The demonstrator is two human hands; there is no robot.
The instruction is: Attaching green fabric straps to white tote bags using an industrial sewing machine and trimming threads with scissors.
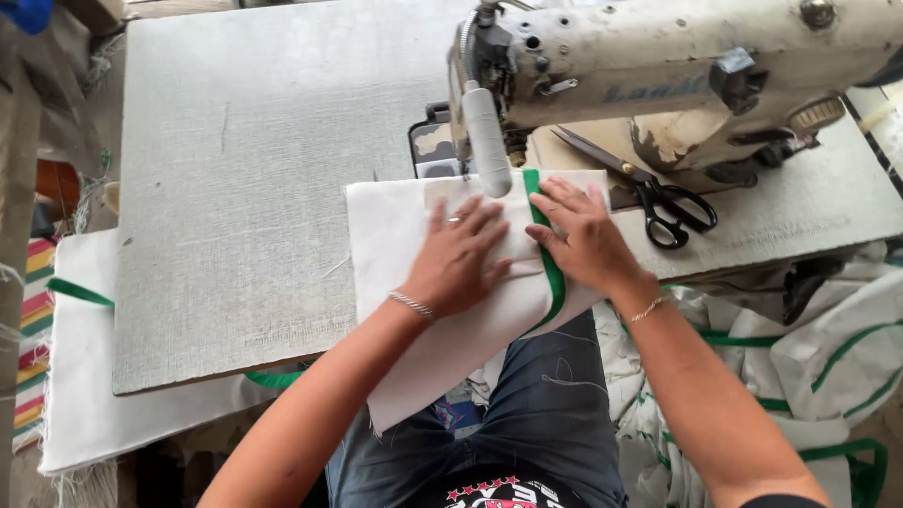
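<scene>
Far left, a spare white sheet hangs off the table edge, out of the way. Left hand lies flat, fingers spread, on the white fabric piece, probably to keep it smooth. Right hand, just beside at 3 o'clock, presses open-palmed on the green trim, seemingly steadying that edge. Neither hand grips. Fabric sits under both palms, its far edge at 12 o'clock beneath the sewing machine head. Black scissors rest at 2 o'clock, within reach.
</scene>
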